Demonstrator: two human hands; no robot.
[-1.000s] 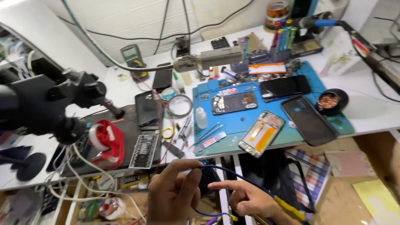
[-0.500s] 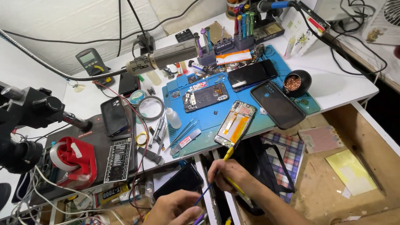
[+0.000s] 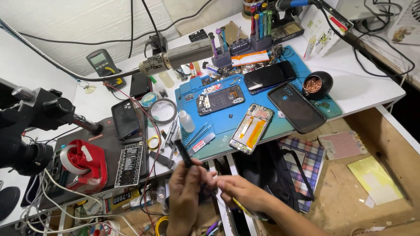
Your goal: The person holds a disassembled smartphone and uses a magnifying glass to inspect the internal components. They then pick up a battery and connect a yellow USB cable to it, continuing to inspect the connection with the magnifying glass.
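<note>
Left hand [image 3: 186,192] grips a black tool [image 3: 183,153] beside right hand [image 3: 238,190].

Left hand [image 3: 186,192] grips a thin black tool [image 3: 183,154], tip up, just below worktop [image 3: 372,83] edge. Right hand [image 3: 238,189] pinches sth small beside it, fingertips touching left. Above: blue mat [image 3: 271,126] w/ opened phone frame [image 3: 251,128], dark phone [image 3: 296,107]; red tape dispenser [image 3: 85,161] at left.

Blue work mat [image 3: 280,124], red tape dispenser [image 3: 89,161], plaid cloth [image 3: 306,159], yellow sheet [image 3: 376,179].
</note>
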